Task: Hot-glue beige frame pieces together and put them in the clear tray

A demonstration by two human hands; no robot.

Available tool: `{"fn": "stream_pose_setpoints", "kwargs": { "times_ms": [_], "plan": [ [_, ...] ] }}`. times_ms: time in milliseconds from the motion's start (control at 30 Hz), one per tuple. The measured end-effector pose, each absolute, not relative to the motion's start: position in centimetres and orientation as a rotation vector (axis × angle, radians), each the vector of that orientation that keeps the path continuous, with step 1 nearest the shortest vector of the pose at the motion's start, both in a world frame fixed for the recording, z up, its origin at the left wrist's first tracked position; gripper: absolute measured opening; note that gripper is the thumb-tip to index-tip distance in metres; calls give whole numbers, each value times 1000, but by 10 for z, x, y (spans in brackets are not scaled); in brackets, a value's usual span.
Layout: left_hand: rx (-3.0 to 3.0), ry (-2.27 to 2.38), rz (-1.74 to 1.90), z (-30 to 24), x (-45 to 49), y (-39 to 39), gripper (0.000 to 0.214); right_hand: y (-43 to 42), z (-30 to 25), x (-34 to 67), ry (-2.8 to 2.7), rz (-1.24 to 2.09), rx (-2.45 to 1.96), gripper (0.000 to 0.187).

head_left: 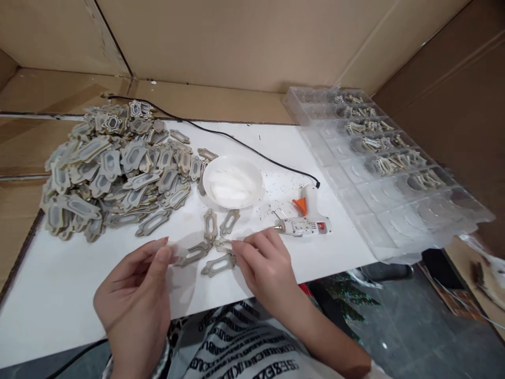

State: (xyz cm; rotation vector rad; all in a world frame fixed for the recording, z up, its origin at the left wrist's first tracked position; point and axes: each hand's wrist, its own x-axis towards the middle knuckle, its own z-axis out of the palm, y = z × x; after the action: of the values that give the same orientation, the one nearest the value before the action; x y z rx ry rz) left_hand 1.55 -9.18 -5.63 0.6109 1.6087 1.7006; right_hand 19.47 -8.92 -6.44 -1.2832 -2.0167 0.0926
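Observation:
My left hand (136, 295) is closed in a pinch on a small, thin, translucent white slip (179, 253). To the right, my right hand (270, 263) has its fingertips pinched at the right end of a small grey ornate frame (223, 245) just above the white board. Around that frame lie more flat openwork frames: an upright one (210, 225), a slanted one (230, 222), one (194, 255) by the slip, and one (219, 265) nearest me. Behind them stands a white bowl (252, 197) of thin whitish slips.
A large heap of grey frames (110, 168) covers the board's left. A white glue gun (303, 226) lies right of my right hand. A black cable (244, 142) crosses behind the bowl. Clear plastic compartment trays (355, 205) with small pieces stand right; cardboard walls (236, 42) enclose the back.

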Motion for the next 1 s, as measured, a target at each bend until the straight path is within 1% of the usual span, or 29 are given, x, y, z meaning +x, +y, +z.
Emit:
{"fn": "stream_pose_setpoints", "kwargs": {
  "times_ms": [133, 267, 467, 667, 1000],
  "plan": [
    [599, 1614, 1672, -56, 17, -94, 38, -91, -68, 189, -2098, 22, -1342, 18],
    [599, 1616, 1654, -55, 17, -95, 38, -90, -70, 187, -2150, -29, -1355, 25],
    [605, 1618, 1671, -56, 13, -96, 38, -91, -71, 188, -2153, -26, -1340, 25],
    [595, 1634, 1673, -56, 12, -96, 39, -91, -68, 187, -2183, -56, -1375, 31],
    [585, 1645, 1664, -59, 12, -98, 37, -89, -66, 188, -2169, -25, -1387, 31]
  ]
}}
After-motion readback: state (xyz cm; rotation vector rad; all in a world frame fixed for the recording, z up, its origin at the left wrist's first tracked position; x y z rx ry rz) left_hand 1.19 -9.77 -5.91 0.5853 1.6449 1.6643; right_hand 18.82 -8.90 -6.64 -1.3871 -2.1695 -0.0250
